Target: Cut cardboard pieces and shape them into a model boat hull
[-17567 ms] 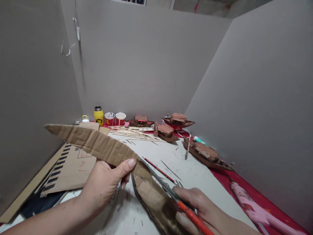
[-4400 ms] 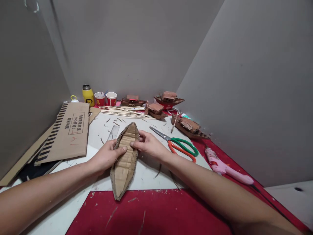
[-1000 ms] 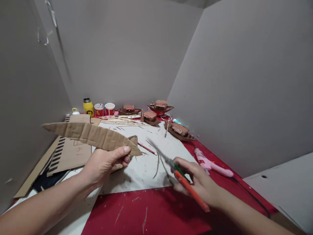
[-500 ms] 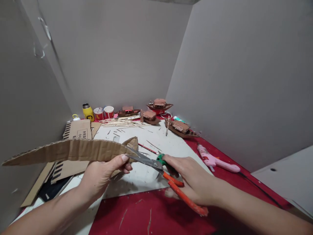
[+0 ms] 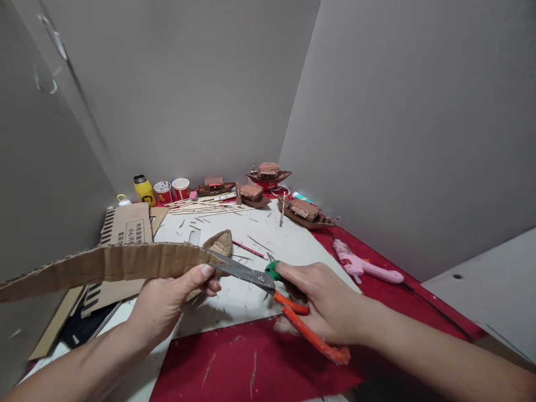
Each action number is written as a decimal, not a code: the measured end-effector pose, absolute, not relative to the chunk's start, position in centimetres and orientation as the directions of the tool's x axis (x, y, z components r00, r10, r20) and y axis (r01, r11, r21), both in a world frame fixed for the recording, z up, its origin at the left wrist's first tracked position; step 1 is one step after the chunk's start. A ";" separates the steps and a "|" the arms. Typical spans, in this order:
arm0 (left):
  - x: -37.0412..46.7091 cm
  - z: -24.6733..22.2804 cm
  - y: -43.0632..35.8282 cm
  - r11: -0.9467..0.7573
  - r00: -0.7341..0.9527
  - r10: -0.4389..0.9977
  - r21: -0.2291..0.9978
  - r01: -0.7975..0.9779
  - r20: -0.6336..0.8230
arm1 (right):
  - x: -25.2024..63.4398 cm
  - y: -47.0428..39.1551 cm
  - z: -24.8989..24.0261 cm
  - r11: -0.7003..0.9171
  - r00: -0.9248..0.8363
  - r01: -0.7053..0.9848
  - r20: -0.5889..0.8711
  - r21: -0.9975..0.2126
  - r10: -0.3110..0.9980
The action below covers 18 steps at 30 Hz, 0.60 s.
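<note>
**A:** Cardboard's the thing here, right? Where's that long cardboard strip (image 5: pixel 104 267) being held?

**B:** Yep, it's pinched near its right end by the left hand (image 5: pixel 167 298), thumb on the near face, fingers curled behind. Most of the strip is left sticking out way past the grip, off toward the left edge of the view, lifted clear above the white board (image 5: pixel 251 290).

**A:** And the scissors (image 5: pixel 268 287)?

**B:** They're gripped by the right hand (image 5: pixel 322 301), fingers closed through the green and orange handles. The blades are parted a bit and the strip's right tip is caught between them, just beside the left thumb.

**A:** Anything tucked behind?

**B:** A cardboard boat hull (image 5: pixel 220 243) is seen just behind the strip's tip, lying on the board. A pink glue gun (image 5: pixel 364 268) is laid on the red mat (image 5: pixel 251 368) to the right. Finished model boats (image 5: pixel 305 212), wooden sticks (image 5: pixel 205 206), two paper cups (image 5: pixel 171 190) and a yellow bottle (image 5: pixel 143 191) are lined up at the back.
</note>
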State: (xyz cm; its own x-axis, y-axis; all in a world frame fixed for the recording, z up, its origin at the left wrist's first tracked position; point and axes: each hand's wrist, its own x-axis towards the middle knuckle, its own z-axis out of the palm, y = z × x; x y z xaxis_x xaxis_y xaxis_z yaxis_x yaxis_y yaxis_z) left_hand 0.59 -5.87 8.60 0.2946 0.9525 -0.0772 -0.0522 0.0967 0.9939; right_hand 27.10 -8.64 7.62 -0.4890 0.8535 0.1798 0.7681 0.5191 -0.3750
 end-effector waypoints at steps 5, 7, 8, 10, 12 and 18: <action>0.3 8.4 -5.9 0.098 0.309 0.948 0.994 -0.049 -0.078 | 27.2 -8.6 7.0 0.515 -0.498 0.696 0.180 -0.500 0.848; 0.1 8.2 -6.0 0.104 0.301 0.950 0.993 -0.053 -0.083 | 27.2 -8.5 6.7 0.527 -0.504 0.669 0.202 -0.524 0.840; 0.0 8.1 -6.0 0.105 0.295 0.952 0.993 -0.054 -0.085 | 27.2 -8.5 6.6 0.533 -0.506 0.655 0.213 -0.535 0.836; -0.1 8.0 -6.1 0.104 0.289 0.954 0.993 -0.053 -0.085 | 27.2 -8.6 6.5 0.546 -0.510 0.629 0.235 -0.554 0.827; -0.1 8.0 -6.1 0.095 0.291 0.954 0.994 -0.048 -0.077 | 27.2 -8.6 6.5 0.560 -0.517 0.607 0.255 -0.563 0.817; 0.5 8.4 -6.1 0.132 0.267 0.957 0.989 -0.064 -0.110 | 27.2 -8.7 5.4 0.599 -0.533 0.560 0.304 -0.572 0.790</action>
